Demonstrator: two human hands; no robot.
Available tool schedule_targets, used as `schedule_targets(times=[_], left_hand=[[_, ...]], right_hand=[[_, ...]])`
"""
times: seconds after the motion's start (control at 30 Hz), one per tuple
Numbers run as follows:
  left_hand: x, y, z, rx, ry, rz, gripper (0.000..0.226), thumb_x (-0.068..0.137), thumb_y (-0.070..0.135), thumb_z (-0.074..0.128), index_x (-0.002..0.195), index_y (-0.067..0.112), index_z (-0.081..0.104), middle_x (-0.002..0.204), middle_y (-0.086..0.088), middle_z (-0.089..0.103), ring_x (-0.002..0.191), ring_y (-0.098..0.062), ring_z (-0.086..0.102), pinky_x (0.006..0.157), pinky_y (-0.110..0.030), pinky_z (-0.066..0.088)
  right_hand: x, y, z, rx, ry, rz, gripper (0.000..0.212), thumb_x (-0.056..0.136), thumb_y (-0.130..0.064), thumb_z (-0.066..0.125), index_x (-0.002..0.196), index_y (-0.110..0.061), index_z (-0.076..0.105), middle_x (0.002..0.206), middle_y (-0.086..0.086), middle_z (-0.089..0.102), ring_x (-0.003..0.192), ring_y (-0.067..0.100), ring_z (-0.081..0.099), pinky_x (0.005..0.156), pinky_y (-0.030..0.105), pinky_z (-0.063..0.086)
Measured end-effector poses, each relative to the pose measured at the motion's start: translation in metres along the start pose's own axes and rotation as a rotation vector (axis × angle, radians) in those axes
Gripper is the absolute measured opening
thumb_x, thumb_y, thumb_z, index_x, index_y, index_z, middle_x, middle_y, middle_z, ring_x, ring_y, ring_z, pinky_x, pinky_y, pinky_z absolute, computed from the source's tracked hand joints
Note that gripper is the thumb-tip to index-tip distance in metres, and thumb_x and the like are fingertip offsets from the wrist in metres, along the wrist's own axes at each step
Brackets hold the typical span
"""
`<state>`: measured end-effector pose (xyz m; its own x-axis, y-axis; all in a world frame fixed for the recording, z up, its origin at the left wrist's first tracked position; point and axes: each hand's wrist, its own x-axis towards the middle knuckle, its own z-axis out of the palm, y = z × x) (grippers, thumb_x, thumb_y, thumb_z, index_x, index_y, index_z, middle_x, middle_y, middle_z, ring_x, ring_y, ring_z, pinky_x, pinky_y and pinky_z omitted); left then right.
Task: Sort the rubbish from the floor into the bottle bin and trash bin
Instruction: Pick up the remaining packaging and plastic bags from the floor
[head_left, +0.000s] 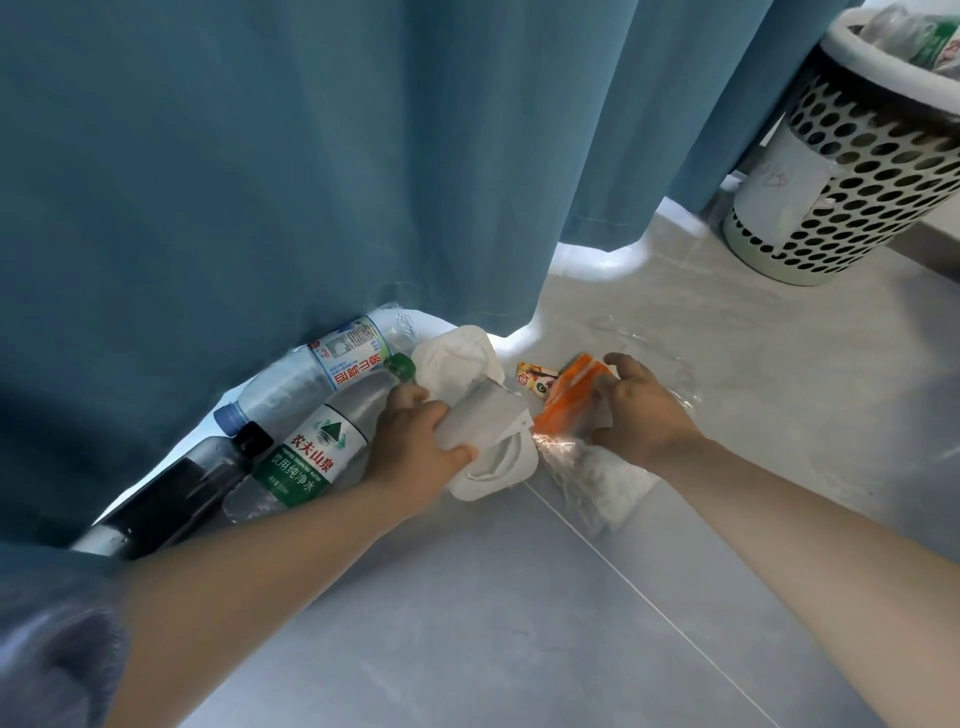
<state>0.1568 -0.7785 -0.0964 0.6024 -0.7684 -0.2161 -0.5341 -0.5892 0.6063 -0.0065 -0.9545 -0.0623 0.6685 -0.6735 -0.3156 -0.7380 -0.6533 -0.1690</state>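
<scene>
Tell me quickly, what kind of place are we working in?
Likely an indoor room, home or office I cannot tell. Clues: a floor-length teal curtain, smooth grey floor tiles, and a perforated white waste bin beside it.

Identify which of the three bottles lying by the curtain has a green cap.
The middle bottle, with the green-and-white label, beside the left hand. The clear bottle nearer the curtain has a blue cap; the dark bottle has a black one.
</scene>
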Motion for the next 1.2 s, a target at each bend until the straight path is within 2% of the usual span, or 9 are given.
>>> schedule_targets(times=[0.13, 0.2, 0.27, 0.33, 0.5, 0.67, 0.93, 1.07, 1.2], left_hand=[[0.007, 0.002, 0.008, 0.01, -0.037, -0.12, 0.05, 0.073, 0.043, 0.076, 0.107, 0.01, 0.061, 0.134, -0.007, 0.03, 0.118, -0.025, 0.044, 0.099, -0.029, 0.039], [0.008, 0.0, 0.012, -0.009, -0.055, -0.163, 0.056, 0.071, 0.045, 0.077, 0.112, 0.012, 0.059, 0.129, -0.008, 0.035, 0.114, -0.026, 0.048, 0.097, -0.03, 0.043], [0.011, -0.002, 0.016, -0.045, -0.057, -0.19, 0.063, 0.065, 0.048, 0.079, 0.114, 0.014, 0.058, 0.123, -0.008, 0.046, 0.108, -0.026, 0.053, 0.092, -0.035, 0.048], [0.013, -0.003, 0.017, -0.086, -0.059, -0.209, 0.069, 0.061, 0.05, 0.081, 0.116, 0.016, 0.057, 0.117, -0.008, 0.055, 0.104, -0.027, 0.057, 0.088, -0.038, 0.052], [0.013, -0.006, 0.018, -0.058, -0.08, -0.208, 0.071, 0.065, 0.045, 0.081, 0.121, 0.014, 0.051, 0.124, -0.007, 0.055, 0.114, -0.027, 0.053, 0.093, -0.038, 0.048], [0.0, -0.011, 0.024, -0.043, -0.108, -0.226, 0.07, 0.066, 0.045, 0.08, 0.12, 0.013, 0.049, 0.127, -0.008, 0.051, 0.117, -0.028, 0.049, 0.097, -0.04, 0.045], [-0.014, -0.012, 0.02, -0.102, -0.114, -0.234, 0.087, 0.063, 0.037, 0.085, 0.125, 0.016, 0.027, 0.127, -0.007, 0.051, 0.113, -0.029, 0.052, 0.09, -0.038, 0.049], [-0.018, -0.014, 0.018, -0.041, -0.184, -0.22, 0.117, 0.064, 0.041, 0.084, 0.144, 0.021, 0.002, 0.133, -0.005, 0.045, 0.116, -0.028, 0.051, 0.089, -0.037, 0.049], [-0.025, -0.022, 0.016, -0.072, -0.177, -0.2, 0.112, 0.065, 0.037, 0.084, 0.144, 0.02, 0.006, 0.131, -0.003, 0.045, 0.113, -0.027, 0.052, 0.088, -0.038, 0.051]], right_hand=[[0.01, 0.0, 0.012, 0.145, -0.047, 0.036, 0.088, 0.078, -0.02, 0.069, 0.148, -0.024, 0.016, 0.157, 0.002, 0.011, 0.136, 0.03, 0.037, 0.103, 0.037, 0.039], [0.012, 0.002, 0.021, 0.164, -0.104, 0.069, 0.095, 0.083, -0.021, 0.063, 0.151, -0.029, -0.003, 0.16, 0.0, 0.003, 0.136, 0.031, 0.039, 0.105, 0.04, 0.039], [0.014, 0.005, 0.026, 0.146, -0.095, 0.055, 0.098, 0.083, -0.026, 0.063, 0.152, -0.028, -0.007, 0.159, 0.002, 0.009, 0.136, 0.031, 0.036, 0.107, 0.041, 0.039], [0.015, 0.009, 0.027, 0.076, -0.099, 0.02, 0.1, 0.08, -0.032, 0.068, 0.152, -0.029, -0.001, 0.157, 0.001, 0.013, 0.139, 0.031, 0.027, 0.109, 0.043, 0.035], [0.01, 0.007, 0.025, -0.147, -0.168, -0.08, 0.114, 0.058, -0.052, 0.08, 0.149, -0.033, 0.015, 0.151, 0.0, 0.012, 0.141, 0.026, 0.007, 0.11, 0.046, 0.029], [0.004, 0.003, 0.026, -0.195, -0.154, -0.115, 0.117, 0.05, -0.057, 0.082, 0.145, -0.025, 0.023, 0.15, -0.003, 0.022, 0.141, 0.022, 0.016, 0.113, 0.042, 0.027], [-0.01, 0.001, 0.033, -0.283, -0.184, -0.069, 0.129, 0.043, -0.069, 0.078, 0.148, -0.034, 0.011, 0.135, 0.002, 0.03, 0.126, 0.027, 0.032, 0.107, 0.04, 0.035], [-0.016, 0.0, 0.035, -0.304, -0.166, -0.085, 0.117, 0.044, -0.07, 0.077, 0.142, -0.03, 0.026, 0.128, 0.002, 0.035, 0.125, 0.026, 0.032, 0.108, 0.039, 0.03], [-0.023, -0.002, 0.035, -0.294, -0.14, -0.106, 0.102, 0.05, -0.066, 0.077, 0.136, -0.026, 0.04, 0.128, 0.0, 0.038, 0.125, 0.023, 0.034, 0.109, 0.036, 0.027]])
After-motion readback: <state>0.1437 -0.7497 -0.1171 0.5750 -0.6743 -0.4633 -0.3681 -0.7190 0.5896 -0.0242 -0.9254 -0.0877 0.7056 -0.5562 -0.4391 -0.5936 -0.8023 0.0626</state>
